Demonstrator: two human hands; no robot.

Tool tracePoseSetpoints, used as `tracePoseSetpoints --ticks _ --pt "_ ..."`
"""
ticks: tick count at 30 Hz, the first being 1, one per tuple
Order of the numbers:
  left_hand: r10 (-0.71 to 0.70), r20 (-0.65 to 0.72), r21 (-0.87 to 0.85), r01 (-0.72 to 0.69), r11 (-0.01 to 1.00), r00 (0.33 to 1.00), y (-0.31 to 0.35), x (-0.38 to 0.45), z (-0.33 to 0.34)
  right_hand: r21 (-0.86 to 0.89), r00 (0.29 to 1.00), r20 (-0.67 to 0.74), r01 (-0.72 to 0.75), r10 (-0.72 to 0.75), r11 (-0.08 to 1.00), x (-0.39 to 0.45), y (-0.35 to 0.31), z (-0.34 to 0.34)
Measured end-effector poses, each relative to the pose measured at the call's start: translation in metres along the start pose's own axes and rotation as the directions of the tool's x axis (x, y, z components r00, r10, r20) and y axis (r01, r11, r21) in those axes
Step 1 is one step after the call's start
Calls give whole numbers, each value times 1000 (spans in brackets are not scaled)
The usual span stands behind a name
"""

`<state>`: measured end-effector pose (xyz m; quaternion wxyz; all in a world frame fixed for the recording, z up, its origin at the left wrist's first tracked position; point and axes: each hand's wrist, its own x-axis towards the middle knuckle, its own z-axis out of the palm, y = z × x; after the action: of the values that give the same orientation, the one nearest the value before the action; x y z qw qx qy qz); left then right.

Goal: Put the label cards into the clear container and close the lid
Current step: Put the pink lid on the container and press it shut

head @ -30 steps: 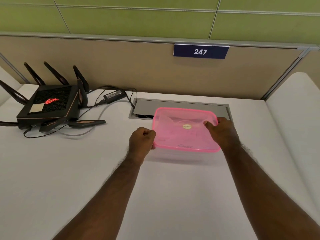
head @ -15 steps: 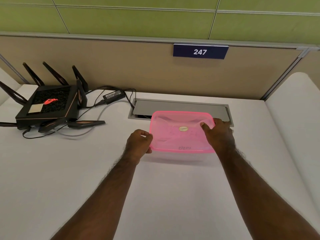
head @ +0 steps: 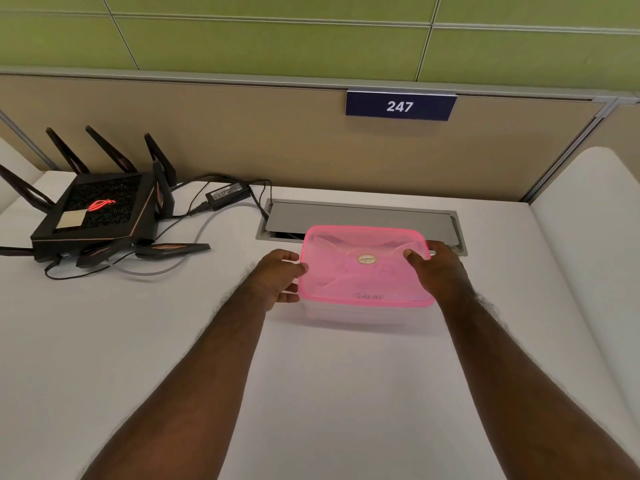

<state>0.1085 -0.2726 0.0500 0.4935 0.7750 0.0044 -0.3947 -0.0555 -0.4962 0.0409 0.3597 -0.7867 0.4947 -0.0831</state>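
A translucent pink lid (head: 363, 271) with a small gold sticker lies flat on top of the clear container (head: 353, 313), which stands on the white desk. My left hand (head: 277, 277) holds the lid's left edge, thumb on top and fingers curled under the rim. My right hand (head: 438, 271) grips the right edge with its thumb pressed on the lid. Faint writing shows through the pink plastic; I cannot make out the label cards clearly.
A black router (head: 93, 213) with several antennas, its power brick (head: 227, 195) and cables sit at the left. A grey cable hatch (head: 360, 216) lies just behind the container. A beige partition with a "247" sign (head: 400, 106) closes off the back.
The lid was tilted and held above the container; it has come down and toward me, and now rests level on the container. My left hand's fingers have loosened along the rim.
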Motion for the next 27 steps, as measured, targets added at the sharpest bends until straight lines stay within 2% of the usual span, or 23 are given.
tracePoseSetpoints --ticks 3,8,10,12,14,17,22,27 --pt "-19 85 -10 20 1000 996 3 0 -7 2 1000 2 7 -7 1000 0 1 -1" --pt "-49 107 11 48 999 993 8 3 -7 36 999 53 -1 -1 999 6 4 -6" --pt "-62 109 10 61 998 992 7 4 -7 162 987 141 -94 71 982 6 9 -12" --pt "-70 118 3 70 998 991 6 5 -8 285 945 285 -243 160 927 1 18 -19" --pt "-90 143 8 89 996 986 3 4 -9 286 890 415 -325 190 901 -5 28 -27" --pt "-123 177 9 124 992 976 0 0 -9 291 840 505 -381 197 877 -10 43 -34" --pt "-68 183 -43 77 996 981 -8 -3 -7 390 831 531 -414 167 822 -14 53 -33" --pt "-77 255 -173 123 977 964 -19 -6 -14 420 842 515 -411 160 809 -14 55 -31"
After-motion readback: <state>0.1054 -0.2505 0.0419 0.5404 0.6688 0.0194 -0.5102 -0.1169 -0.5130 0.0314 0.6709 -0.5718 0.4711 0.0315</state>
